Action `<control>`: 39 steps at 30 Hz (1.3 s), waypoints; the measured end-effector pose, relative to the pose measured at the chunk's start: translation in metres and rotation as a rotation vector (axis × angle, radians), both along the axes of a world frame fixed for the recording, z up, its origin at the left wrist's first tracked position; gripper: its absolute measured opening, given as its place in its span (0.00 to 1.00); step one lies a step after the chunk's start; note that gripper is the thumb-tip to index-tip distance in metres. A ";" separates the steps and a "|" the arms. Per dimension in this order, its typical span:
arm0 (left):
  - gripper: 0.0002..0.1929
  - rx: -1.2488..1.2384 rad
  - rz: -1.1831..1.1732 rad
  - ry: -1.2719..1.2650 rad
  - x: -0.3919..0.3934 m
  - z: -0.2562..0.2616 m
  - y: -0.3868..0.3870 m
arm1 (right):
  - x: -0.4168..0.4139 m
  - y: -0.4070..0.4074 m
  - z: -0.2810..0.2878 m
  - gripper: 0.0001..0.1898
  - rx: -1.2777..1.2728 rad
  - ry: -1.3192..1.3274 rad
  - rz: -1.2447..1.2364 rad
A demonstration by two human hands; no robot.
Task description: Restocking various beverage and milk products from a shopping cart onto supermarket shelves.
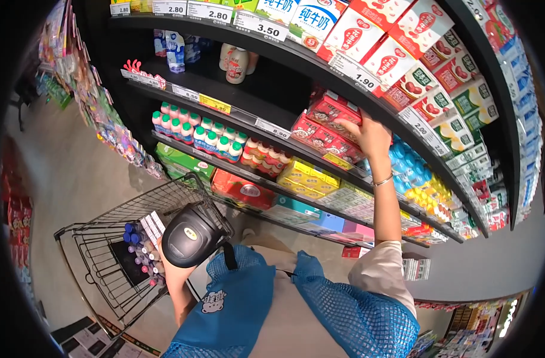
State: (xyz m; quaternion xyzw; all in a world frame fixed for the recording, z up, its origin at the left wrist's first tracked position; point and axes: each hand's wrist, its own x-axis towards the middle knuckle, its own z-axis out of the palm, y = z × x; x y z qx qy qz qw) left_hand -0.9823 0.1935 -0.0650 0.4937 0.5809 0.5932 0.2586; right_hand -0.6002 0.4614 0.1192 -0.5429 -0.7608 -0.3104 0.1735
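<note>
My right hand reaches onto the middle shelf and rests on red packs of drink cartons, which are stacked two high. Its thumb is spread along the side of the upper pack; the other fingers are hidden behind it. A bangle is on that wrist. My left hand, at the metal shopping cart, is mostly covered by a black, rounded plastic device. White cartons stand right beside its fingers, and whether it grips them I cannot tell. Small bottles with coloured caps are in the cart.
Packs of green-capped bottles and yellow cartons line the shelf below. Milk and peanut drink boxes stand above. The curved shelf edge passes over my right hand. Hanging packets are at the left, boxes on the floor below.
</note>
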 end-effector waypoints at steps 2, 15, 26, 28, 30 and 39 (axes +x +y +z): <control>0.41 -0.028 0.060 0.044 0.001 -0.012 -0.002 | 0.000 0.008 0.009 0.40 -0.198 0.031 -0.063; 0.26 -0.036 -0.230 -0.570 0.090 0.050 0.121 | 0.022 0.027 0.014 0.30 -0.609 0.514 0.121; 0.19 -0.098 -0.522 -0.516 0.201 0.086 0.257 | 0.047 0.024 0.013 0.29 -0.444 0.375 0.247; 0.19 -0.151 -0.496 -0.454 0.200 0.086 0.259 | 0.049 0.020 0.013 0.27 -0.433 0.390 0.252; 0.19 -0.088 -0.509 -0.410 0.200 0.088 0.258 | 0.052 0.017 0.012 0.24 -0.430 0.412 0.305; 0.23 -0.027 -0.483 -0.544 0.214 0.074 0.259 | 0.061 0.022 0.000 0.21 -0.306 0.470 0.339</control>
